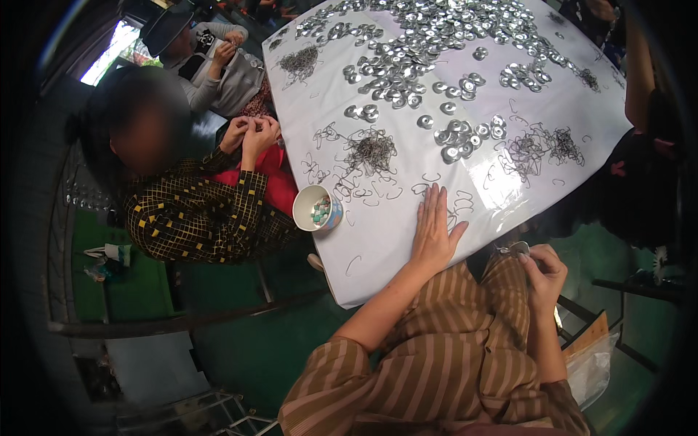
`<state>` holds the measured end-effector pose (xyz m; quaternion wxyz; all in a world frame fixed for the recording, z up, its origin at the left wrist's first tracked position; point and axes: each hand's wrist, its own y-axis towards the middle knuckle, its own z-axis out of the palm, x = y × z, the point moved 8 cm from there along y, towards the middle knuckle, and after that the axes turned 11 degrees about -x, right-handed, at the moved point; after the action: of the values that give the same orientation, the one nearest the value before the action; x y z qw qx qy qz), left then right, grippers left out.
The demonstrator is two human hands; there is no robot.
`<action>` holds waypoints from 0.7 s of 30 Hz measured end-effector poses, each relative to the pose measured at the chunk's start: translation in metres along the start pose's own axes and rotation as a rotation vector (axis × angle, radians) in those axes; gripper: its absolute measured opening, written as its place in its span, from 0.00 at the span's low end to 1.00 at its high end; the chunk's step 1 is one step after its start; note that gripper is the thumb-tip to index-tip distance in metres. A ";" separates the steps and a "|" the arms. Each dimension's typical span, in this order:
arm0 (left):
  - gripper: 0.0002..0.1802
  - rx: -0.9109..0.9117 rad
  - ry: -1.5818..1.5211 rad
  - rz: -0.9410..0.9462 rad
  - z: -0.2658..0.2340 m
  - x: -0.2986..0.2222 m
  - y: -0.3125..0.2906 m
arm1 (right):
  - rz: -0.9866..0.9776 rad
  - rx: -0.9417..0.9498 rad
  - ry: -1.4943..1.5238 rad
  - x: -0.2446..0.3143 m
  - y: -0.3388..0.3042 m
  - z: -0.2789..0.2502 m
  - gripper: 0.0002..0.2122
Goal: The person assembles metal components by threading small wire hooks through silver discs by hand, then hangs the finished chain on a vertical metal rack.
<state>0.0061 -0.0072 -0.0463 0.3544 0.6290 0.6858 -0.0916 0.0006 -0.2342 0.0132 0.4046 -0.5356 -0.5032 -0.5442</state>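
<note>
My left hand [435,234] lies palm down on the white-covered table [385,254], its fingers stretched out and close together. Small bent wire hooks [461,204] lie scattered beside and around its fingertips. Past the table's near edge, over my lap, my right hand [547,275] pinches a small round silvery metal disc [520,248] between thumb and fingers. Something small and thin sticks out on the disc's left side; I cannot make out whether it is a hook. A few loose discs [459,139] lie farther up the table.
A big heap of metal discs [443,29] covers the far table. Tangled wire hooks [372,151] form several piles. A paper cup [299,211] with small greenish pieces stands at the left edge. Co-workers sit along the left side [211,211]; another person is at the right [640,167].
</note>
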 end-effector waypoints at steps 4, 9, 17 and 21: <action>0.40 -0.087 0.163 -0.108 -0.008 0.015 0.012 | 0.001 -0.014 -0.001 0.002 0.000 -0.005 0.04; 0.40 -0.036 0.197 -0.119 0.012 0.022 0.019 | 0.011 -0.002 0.008 0.000 0.001 -0.001 0.03; 0.34 -0.188 0.102 -0.007 -0.002 0.023 0.067 | -0.012 -0.021 -0.001 0.007 0.003 -0.002 0.03; 0.30 -0.270 0.499 -0.262 -0.041 0.102 0.092 | -0.010 -0.042 0.013 0.004 0.004 -0.005 0.03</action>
<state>0.0806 0.1154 -0.0479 0.2404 0.4856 0.8329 0.1125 0.0028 -0.2398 0.0176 0.3939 -0.5379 -0.4919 -0.5600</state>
